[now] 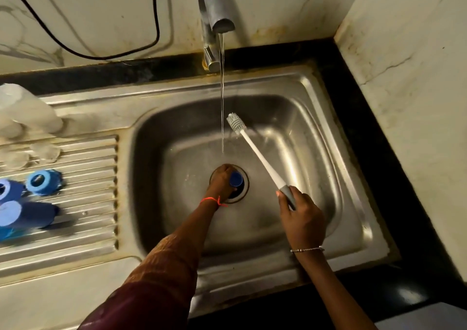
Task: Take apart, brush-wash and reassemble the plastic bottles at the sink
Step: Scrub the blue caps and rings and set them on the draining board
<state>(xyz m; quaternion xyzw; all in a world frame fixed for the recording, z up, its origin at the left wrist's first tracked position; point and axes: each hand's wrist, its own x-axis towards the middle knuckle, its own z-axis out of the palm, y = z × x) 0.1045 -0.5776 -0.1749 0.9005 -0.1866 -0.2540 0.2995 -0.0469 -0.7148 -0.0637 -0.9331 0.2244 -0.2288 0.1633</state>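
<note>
Steel sink (316, 97) fills the view, with the tap (217, 8) at 12 o'clock running. I record the left hand (219, 182) low at the drain, fingers curled round a small blue bottle part (236, 179), held beneath the stream, I judge for rinsing. The right hand (300, 216), at 4 o'clock, grips the brush (255, 150) by its handle, bristles raised beside the water. Other blue parts (41, 182), blurred, lie at 9 o'clock on the drainboard (88, 228), apparently set aside.

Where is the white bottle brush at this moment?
In the head view, the brush is over the right half of the sink, held by the right hand, its bristles just right of the water stream.
</note>
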